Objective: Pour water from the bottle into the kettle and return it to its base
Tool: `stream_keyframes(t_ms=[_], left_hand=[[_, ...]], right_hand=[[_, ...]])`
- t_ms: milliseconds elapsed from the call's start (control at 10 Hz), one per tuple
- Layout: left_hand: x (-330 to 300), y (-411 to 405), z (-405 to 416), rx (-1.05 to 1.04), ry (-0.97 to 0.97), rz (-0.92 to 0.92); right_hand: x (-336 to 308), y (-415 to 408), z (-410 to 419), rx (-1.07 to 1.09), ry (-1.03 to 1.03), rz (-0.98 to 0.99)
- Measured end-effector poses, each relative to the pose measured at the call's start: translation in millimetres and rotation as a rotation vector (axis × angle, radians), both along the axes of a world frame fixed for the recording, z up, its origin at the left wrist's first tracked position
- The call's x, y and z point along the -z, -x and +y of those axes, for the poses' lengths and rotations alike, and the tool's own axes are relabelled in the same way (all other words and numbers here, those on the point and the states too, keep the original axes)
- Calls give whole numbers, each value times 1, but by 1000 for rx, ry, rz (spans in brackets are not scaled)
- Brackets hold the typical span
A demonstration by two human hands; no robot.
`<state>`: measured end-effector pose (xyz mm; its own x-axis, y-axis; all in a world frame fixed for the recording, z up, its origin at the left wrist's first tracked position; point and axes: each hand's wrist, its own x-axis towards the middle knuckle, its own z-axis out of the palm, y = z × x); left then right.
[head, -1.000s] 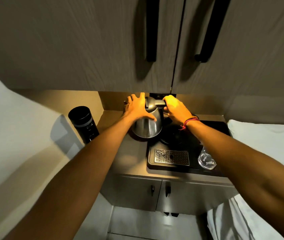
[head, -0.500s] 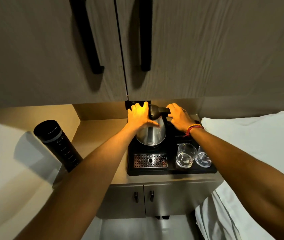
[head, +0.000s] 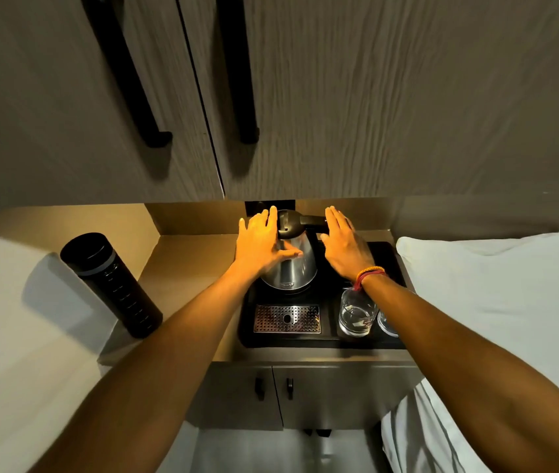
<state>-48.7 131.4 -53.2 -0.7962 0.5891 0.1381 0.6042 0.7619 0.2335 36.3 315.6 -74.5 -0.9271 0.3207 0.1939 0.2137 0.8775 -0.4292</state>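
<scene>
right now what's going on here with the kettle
A person stands at a small counter with both hands at a steel kettle that sits on a black tray. The left hand rests open against the kettle's side; the right hand is open beside its handle, gripping nothing. A black bottle stands on the counter to the left, and two glasses are on the tray.

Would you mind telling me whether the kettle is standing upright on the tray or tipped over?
Upright. The kettle stands with its bottom down on the black tray and its lid on top. The left hand rests open against its side.
</scene>
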Motion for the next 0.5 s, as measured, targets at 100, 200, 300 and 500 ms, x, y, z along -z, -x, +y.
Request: stream_keyframes(t_ms=[100, 200, 300, 500], left_hand=[[14, -13, -5, -9, -13, 110], [17, -18, -4, -35, -12, 76], [16, -21, 0, -70, 53, 38], [-1, -21, -1, -64, 214, 97]], right_hand=[[12, -11, -4, -43, -162, 35], [9, -10, -9, -36, -146, 19], [5, -5, -15, -28, -169, -45], [-8, -15, -18, -50, -377, -125]])
